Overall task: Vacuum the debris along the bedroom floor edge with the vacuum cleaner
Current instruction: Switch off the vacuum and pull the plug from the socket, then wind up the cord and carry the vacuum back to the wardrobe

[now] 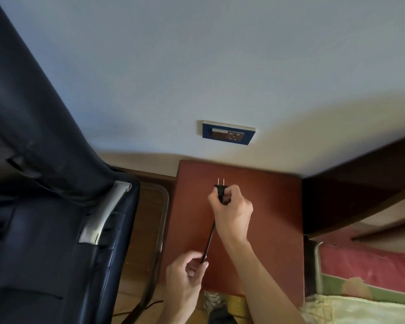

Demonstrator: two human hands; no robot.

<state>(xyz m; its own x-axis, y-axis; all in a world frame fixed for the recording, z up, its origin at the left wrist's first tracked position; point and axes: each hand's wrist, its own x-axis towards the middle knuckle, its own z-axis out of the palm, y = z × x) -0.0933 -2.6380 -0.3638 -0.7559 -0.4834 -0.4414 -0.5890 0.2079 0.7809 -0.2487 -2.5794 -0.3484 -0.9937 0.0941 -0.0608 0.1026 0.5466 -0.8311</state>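
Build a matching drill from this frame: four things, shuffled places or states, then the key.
Things
1. plug
2. wall socket
3. cord
4. chair armrest

Places or states
A. silver, at the left of the view
B. blue-framed, on the wall, nothing plugged in
C. pinched by the right hand, prongs bare
D. held lower down by the left hand

Pairs: 1-C, 2-B, 3-D, 4-A
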